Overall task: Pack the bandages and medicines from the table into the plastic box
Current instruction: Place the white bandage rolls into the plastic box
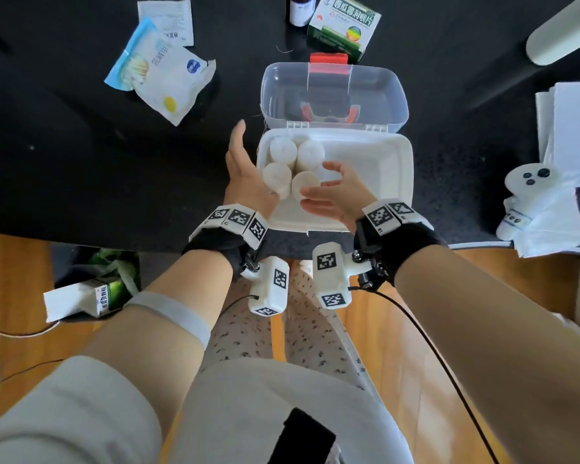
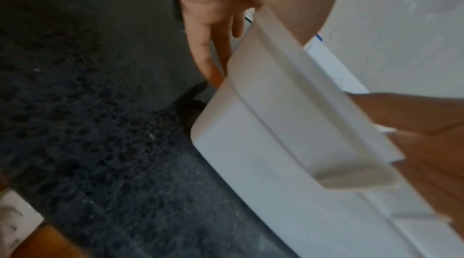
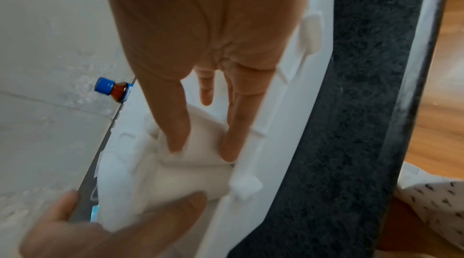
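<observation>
Your right hand [image 1: 335, 192] pinches one bandage roll [image 1: 303, 188] between thumb and fingers, inside the plastic box [image 1: 375, 182] at frame centre, beside three other rolls [image 1: 283, 149]. Your left hand [image 1: 245, 169] rests against the box's left wall, fingers straight and together.
</observation>
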Demonstrator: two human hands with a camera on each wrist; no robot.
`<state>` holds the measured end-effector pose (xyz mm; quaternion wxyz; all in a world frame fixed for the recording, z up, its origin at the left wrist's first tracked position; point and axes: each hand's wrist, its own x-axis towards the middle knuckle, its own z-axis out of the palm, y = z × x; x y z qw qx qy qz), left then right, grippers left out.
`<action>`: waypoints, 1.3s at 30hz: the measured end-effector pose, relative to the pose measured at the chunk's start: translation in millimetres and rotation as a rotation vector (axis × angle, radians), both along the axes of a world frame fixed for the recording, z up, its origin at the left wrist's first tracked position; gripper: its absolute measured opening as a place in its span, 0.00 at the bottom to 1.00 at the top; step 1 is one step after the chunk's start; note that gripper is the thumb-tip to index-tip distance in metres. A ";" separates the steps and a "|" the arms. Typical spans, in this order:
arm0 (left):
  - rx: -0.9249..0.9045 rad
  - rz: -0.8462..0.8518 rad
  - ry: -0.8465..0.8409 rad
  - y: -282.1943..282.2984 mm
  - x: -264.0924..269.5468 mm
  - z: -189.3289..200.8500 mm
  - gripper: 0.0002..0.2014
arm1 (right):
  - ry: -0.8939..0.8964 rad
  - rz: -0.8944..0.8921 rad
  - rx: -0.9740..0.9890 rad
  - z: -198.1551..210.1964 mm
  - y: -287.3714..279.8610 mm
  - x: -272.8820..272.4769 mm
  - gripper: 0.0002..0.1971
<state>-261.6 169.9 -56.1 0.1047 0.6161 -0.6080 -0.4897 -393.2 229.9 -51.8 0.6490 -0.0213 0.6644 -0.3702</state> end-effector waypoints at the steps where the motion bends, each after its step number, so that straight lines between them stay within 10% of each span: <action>1: 0.058 -0.031 -0.069 -3.4 0.0 1.1 0.46 | -0.018 -0.034 -0.011 0.0 -0.1 -0.1 0.36; 8: 0.013 -0.273 -0.517 -15.3 -8.6 7.9 0.08 | -0.015 -0.066 -0.044 -0.5 0.4 3.6 0.37; 39: 0.125 -0.194 -0.436 -15.3 -7.4 -13.8 0.20 | 0.069 0.279 -0.066 -2.9 -5.3 -12.7 0.38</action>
